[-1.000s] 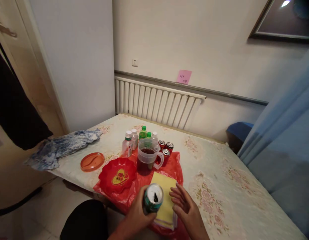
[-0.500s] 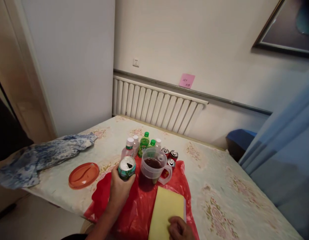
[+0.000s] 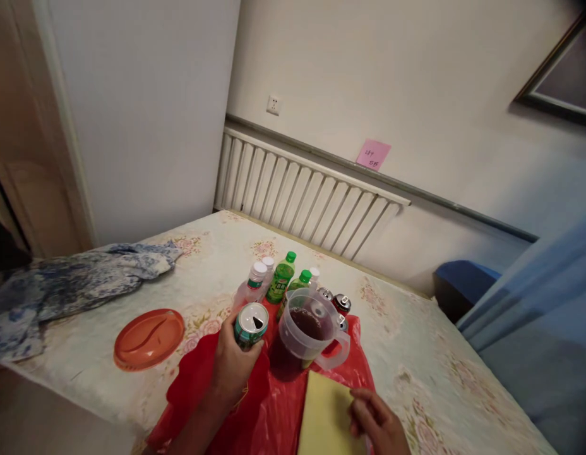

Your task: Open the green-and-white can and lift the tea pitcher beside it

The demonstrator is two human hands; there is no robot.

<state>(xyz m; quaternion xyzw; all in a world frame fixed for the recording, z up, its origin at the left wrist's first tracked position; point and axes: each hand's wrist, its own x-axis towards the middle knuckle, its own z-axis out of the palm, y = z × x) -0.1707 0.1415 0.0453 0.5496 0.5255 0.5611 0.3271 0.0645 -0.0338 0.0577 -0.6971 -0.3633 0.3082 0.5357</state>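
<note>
My left hand (image 3: 235, 363) is wrapped around a green drink can (image 3: 251, 325), its top opened and tilted slightly toward me. Just right of the can stands a clear plastic pitcher (image 3: 297, 344) with dark brown liquid inside and its handle pointing right. My right hand (image 3: 381, 422) hovers at the right edge of a yellow notebook (image 3: 327, 411), fingers loosely bent and apart, nothing seen in them. Under the pitcher and notebook lies a red plastic bag (image 3: 281, 417). A dark red scalloped piece (image 3: 193, 379) lies beneath my left forearm.
Behind the pitcher are green-capped bottles (image 3: 280, 281), white-capped bottles (image 3: 256, 278) and several cans (image 3: 341, 303). An orange-red lid (image 3: 149, 338) and a patterned cloth (image 3: 98, 278) lie on the left of the flowered tablecloth (image 3: 388, 341). A radiator (image 3: 302, 196) lines the wall.
My right hand has shifted right across the notebook toward its edge, and its fingers have loosened. My left hand still holds the can, close to the pitcher. The view has tilted and moved closer.
</note>
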